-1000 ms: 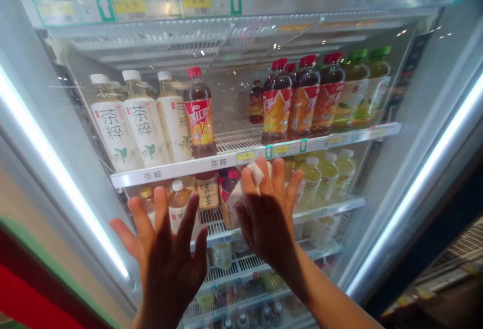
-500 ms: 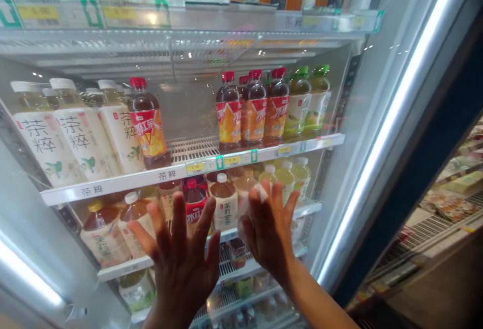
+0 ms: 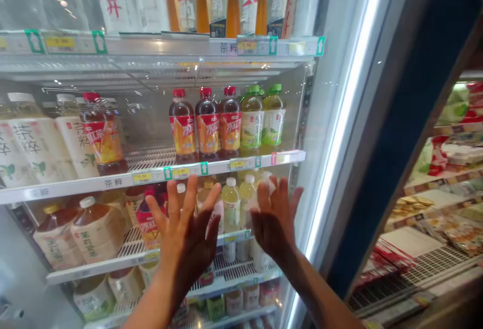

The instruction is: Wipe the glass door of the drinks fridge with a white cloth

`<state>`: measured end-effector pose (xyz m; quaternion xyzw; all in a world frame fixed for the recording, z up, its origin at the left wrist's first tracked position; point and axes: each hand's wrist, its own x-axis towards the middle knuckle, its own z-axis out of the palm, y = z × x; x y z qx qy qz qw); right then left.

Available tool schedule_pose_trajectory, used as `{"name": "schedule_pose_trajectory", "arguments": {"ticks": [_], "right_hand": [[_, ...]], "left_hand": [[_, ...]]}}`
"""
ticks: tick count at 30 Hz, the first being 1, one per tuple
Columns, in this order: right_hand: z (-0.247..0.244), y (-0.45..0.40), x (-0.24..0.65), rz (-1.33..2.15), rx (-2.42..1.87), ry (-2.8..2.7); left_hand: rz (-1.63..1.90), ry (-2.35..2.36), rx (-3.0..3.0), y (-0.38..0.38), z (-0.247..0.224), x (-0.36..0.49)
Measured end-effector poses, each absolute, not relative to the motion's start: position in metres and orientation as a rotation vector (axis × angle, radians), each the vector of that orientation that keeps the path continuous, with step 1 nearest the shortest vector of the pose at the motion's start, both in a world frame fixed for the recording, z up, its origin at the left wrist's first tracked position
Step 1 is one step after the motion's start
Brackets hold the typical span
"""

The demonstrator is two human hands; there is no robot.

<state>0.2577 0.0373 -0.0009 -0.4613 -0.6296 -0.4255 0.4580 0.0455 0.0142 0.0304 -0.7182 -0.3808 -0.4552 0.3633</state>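
My left hand point(image 3: 184, 228) is raised before the fridge's glass, fingers spread and nothing in it. Behind its fingers shows a red-labelled tea bottle point(image 3: 149, 223) on the second shelf. Farther right, my right hand point(image 3: 277, 216) is up at about the same height, with a crumpled white tissue point(image 3: 265, 188) under its fingers. Part of the tissue is hidden, and its outer fingers are apart. Pale yellow bottles point(image 3: 247, 193) stand behind the glass beside this hand. Whether the left palm touches the glass I cannot tell.
Upper shelf: white-labelled bottles point(image 3: 32, 138), red-capped bottles point(image 3: 207, 128) and green-capped bottles point(image 3: 273, 117). Amber bottles point(image 3: 213, 2) stand above. A bright light strip point(image 3: 339, 117) and dark door frame point(image 3: 381, 133) run down the right side, with stocked shelving point(image 3: 433, 213) beyond.
The view has swung right, so the shelves sit farther left and more shelving shows at right. Both hands have moved rightward across the glass, still raised, the tissue staying with my right hand.
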Motion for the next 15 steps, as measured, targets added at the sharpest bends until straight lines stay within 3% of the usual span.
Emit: {"name": "schedule_pose_trajectory", "arguments": {"ticks": [4,10,15], "right_hand": [[0.018,0.047,0.302,-1.005,-1.142,-1.475],[-0.019,0.039,0.308,-1.002,-1.042,-1.536],[0.013,0.042,0.295,-0.902,-1.120,-1.516]], "left_hand": [[-1.184,-0.978,-1.838,0.016,0.025,0.065],[-1.092,-1.053,-1.788,0.014,0.015,0.053],[-1.057,-1.049,-1.755,0.012,0.005,0.031]]}}
